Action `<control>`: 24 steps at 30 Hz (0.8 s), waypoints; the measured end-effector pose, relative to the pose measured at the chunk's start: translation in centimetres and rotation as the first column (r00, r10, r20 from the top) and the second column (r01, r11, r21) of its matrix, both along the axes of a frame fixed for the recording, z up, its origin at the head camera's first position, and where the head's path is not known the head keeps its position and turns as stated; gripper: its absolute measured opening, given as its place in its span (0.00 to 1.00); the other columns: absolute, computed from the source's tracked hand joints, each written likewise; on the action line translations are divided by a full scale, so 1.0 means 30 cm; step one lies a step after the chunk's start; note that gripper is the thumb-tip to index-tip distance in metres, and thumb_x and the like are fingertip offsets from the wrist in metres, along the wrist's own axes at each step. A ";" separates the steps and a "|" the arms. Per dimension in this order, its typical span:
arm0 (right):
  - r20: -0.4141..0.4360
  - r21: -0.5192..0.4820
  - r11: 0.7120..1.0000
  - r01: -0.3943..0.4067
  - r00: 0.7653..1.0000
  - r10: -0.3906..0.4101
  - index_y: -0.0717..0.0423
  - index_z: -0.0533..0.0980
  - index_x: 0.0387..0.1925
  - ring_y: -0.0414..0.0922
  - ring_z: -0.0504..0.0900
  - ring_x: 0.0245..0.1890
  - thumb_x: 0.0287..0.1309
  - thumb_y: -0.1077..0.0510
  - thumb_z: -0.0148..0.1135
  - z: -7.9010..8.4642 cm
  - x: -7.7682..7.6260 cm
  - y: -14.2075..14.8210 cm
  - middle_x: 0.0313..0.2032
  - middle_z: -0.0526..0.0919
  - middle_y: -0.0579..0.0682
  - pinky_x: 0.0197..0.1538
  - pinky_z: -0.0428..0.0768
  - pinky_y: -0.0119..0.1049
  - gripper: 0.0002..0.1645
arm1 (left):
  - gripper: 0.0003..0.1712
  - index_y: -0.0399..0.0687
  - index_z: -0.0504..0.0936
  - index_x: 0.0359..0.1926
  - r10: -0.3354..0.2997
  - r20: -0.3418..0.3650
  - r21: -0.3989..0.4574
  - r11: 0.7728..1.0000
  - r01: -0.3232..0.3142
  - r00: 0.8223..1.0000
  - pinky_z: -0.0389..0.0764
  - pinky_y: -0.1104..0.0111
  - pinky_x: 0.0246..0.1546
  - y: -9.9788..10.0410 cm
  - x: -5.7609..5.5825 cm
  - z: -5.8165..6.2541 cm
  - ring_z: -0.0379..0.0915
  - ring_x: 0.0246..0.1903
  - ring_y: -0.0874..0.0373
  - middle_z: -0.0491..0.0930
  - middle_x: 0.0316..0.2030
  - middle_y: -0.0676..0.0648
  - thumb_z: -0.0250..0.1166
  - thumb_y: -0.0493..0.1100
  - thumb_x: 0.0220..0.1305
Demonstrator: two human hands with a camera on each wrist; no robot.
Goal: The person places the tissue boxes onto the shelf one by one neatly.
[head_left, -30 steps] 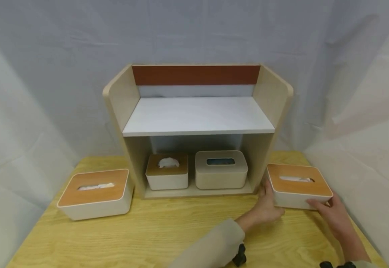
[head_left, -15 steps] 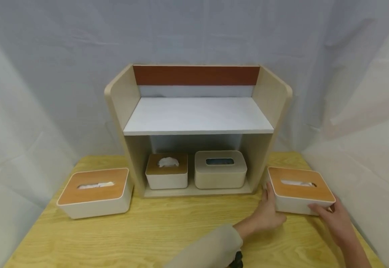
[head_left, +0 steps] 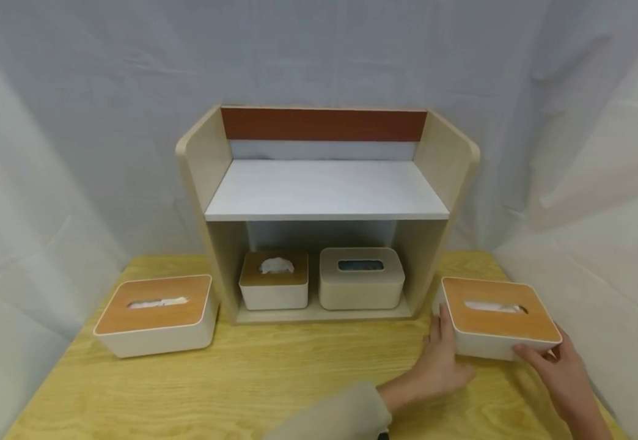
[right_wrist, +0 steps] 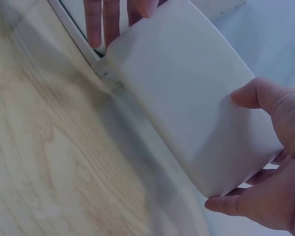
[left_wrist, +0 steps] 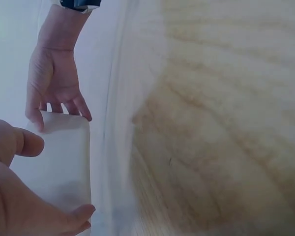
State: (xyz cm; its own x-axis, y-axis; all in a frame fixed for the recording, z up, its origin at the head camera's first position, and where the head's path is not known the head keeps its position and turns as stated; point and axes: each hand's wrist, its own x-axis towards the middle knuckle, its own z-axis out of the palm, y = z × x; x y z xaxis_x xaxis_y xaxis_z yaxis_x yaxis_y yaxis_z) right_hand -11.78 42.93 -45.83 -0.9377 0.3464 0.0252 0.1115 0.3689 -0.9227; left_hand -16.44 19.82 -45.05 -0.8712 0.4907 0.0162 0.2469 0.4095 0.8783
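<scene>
At the right of the head view, a tissue box (head_left: pixel 500 310) with a white body and wood-look lid sits between the two hands. My right hand (head_left: pixel 563 373) grips its right end, thumb on the front face and fingers around the corner. My left hand (head_left: pixel 440 366) has fairly straight fingers along the left end, its thumb held off the front in the head view. Both wrist views show the box's plain white front face (right_wrist: pixel 182 93). The far side of the box is hidden.
A shelf unit (head_left: pixel 324 189) stands at the back; its lower level holds a small wood-lidded tissue box (head_left: pixel 274 296) and a beige tissue box (head_left: pixel 361 293). Another wood-lidded tissue box (head_left: pixel 156 311) is left of the unit. White sheeting (head_left: pixel 599 201) hangs close at the right table edge.
Both hands and the tissue box between them have moved toward the person and slightly right, away from the shelf unit's side. The other boxes stay put.
</scene>
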 end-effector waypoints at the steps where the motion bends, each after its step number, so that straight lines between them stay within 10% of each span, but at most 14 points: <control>1: 0.018 0.006 1.000 0.007 1.000 -0.007 0.46 0.40 0.80 0.26 0.67 0.55 0.65 0.53 0.65 0.006 0.006 -0.006 0.73 0.55 0.52 0.43 0.72 0.14 0.55 | 0.66 0.57 0.32 0.80 -0.002 -0.002 0.002 1.000 0.002 1.000 0.70 0.52 0.63 -0.006 0.007 0.001 0.51 0.71 0.35 0.45 0.77 0.37 0.67 0.42 0.50; 11: -0.025 0.015 0.997 0.076 0.997 -0.075 0.40 0.47 0.79 0.15 0.68 0.44 0.62 0.53 0.68 0.049 0.069 -0.080 0.67 0.62 0.41 0.40 0.75 0.15 0.53 | 0.65 0.66 0.29 0.79 -0.011 0.072 0.080 0.997 0.005 0.997 0.74 0.55 0.57 -0.082 0.078 0.075 0.44 0.73 0.37 0.40 0.78 0.40 0.64 0.42 0.51; 24: -0.139 0.133 0.987 0.094 0.987 -0.075 0.34 0.56 0.76 0.17 0.71 0.45 0.58 0.57 0.71 0.161 0.115 -0.185 0.64 0.69 0.33 0.38 0.78 0.18 0.50 | 0.61 0.58 0.31 0.79 0.026 -0.109 -0.011 1.000 -0.027 0.994 0.71 0.58 0.61 -0.206 0.137 0.215 0.51 0.69 0.47 0.44 0.76 0.40 0.61 0.43 0.52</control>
State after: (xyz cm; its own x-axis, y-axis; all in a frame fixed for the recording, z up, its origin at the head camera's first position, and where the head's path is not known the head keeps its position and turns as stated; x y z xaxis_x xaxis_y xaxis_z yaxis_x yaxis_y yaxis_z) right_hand -8.31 37.38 -40.99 -0.8903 0.4086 0.2009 0.0275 0.4888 -0.8720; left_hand -12.34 13.65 -38.60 -0.8772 0.4683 0.1058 0.3298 0.4277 0.8416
